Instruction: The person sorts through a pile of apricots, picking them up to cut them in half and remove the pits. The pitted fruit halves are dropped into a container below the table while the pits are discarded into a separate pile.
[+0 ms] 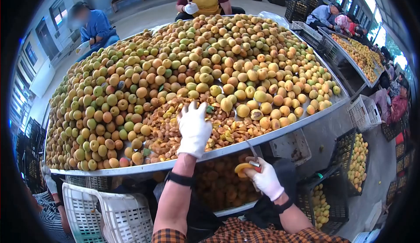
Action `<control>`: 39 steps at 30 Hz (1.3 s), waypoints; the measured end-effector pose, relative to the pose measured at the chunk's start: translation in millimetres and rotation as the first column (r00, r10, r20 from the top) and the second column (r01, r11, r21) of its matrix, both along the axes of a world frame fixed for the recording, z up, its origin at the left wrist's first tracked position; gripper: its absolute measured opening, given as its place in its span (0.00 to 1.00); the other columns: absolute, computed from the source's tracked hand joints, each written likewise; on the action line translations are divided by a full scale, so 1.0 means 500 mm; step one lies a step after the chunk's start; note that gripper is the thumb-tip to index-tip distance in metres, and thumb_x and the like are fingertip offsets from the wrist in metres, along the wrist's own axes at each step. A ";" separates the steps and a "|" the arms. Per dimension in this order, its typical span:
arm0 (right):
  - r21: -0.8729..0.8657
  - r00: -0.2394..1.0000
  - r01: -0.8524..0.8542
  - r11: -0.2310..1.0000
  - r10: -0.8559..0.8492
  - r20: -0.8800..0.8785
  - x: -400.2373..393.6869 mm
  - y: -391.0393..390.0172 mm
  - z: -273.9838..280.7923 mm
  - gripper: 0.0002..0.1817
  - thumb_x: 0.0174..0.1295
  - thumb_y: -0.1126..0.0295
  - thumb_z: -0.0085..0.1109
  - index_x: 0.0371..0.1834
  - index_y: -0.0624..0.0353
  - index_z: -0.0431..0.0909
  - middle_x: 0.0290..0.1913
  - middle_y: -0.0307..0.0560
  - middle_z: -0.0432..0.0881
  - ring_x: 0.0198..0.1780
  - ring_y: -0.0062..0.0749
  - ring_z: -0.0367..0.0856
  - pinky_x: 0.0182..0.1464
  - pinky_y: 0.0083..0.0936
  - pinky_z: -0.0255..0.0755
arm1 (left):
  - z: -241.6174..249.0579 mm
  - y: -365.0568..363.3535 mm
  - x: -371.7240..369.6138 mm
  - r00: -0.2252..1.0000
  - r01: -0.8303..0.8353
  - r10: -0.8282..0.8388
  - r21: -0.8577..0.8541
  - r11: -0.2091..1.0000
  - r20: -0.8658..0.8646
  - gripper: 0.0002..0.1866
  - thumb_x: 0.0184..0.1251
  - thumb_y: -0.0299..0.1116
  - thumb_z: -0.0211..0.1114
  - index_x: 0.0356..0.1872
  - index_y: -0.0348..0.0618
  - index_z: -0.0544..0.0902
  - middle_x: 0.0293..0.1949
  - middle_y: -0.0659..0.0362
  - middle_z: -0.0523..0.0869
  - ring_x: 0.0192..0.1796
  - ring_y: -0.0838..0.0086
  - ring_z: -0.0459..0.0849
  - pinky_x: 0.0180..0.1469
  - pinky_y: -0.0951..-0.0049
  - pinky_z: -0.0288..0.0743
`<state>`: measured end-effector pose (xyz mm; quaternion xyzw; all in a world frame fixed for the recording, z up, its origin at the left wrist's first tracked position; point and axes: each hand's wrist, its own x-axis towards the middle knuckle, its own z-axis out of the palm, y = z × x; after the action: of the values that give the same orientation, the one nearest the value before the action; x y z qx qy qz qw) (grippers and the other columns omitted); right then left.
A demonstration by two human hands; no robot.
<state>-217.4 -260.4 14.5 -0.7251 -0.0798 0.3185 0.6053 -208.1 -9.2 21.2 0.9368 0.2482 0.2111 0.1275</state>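
White knit cloth gloves, matt, cover the left hand (194, 129) and right hand (265, 179). The table (306, 122) shows a dull, smooth sheet-metal rim. On it, the apricots (210, 68) look matt and velvety; nearer its front edge, the pits (164, 129) look rough and dry. Below the table, the white crate (109, 214) is glossy latticed plastic. The knife (252, 151) blade is thin grey metal.

A heap of apricots (175, 72) lies on the table (280, 132). Pits and halves (166, 131) lie at the near edge. The left hand (193, 129) rests on these. The right hand (264, 179) is below the edge, right of the left hand. A basket (109, 214) stands near left; crates (350, 164) stand right.
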 end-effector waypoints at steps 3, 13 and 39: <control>0.073 0.975 0.166 0.983 -0.153 -0.162 -0.004 -0.022 -0.031 0.25 0.58 0.72 0.63 0.60 0.63 0.69 0.26 0.35 0.75 0.20 0.13 0.68 0.20 0.14 0.60 | -0.007 -0.010 0.122 0.983 0.101 -0.092 0.055 0.993 -0.157 0.29 0.48 0.29 0.65 0.57 0.54 0.77 0.61 0.54 0.75 0.66 0.54 0.68 0.64 0.49 0.63; 0.203 0.966 0.257 0.945 -0.246 -0.076 0.058 -0.047 0.021 0.13 0.61 0.77 0.58 0.49 0.64 0.77 0.20 0.35 0.72 0.13 0.15 0.65 0.14 0.14 0.57 | 0.052 -0.038 0.117 0.892 0.430 -0.430 -0.556 0.711 0.140 0.29 0.49 0.29 0.72 0.58 0.44 0.77 0.48 0.57 0.83 0.51 0.71 0.82 0.54 0.68 0.76; 0.001 0.675 -0.220 0.975 0.152 0.722 -0.121 0.013 0.109 0.12 0.68 0.68 0.54 0.51 0.61 0.73 0.36 0.59 0.82 0.41 0.58 0.82 0.38 0.37 0.77 | 0.021 -0.262 -0.257 0.609 0.780 0.572 -0.286 -0.556 0.549 0.26 0.71 0.47 0.57 0.61 0.37 0.71 0.57 0.48 0.79 0.58 0.62 0.78 0.64 0.64 0.69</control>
<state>-277.6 -253.6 68.8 -0.7524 -0.3967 0.0664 0.5216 -336.5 -140.5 31.7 0.0998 0.0069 0.1845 0.9777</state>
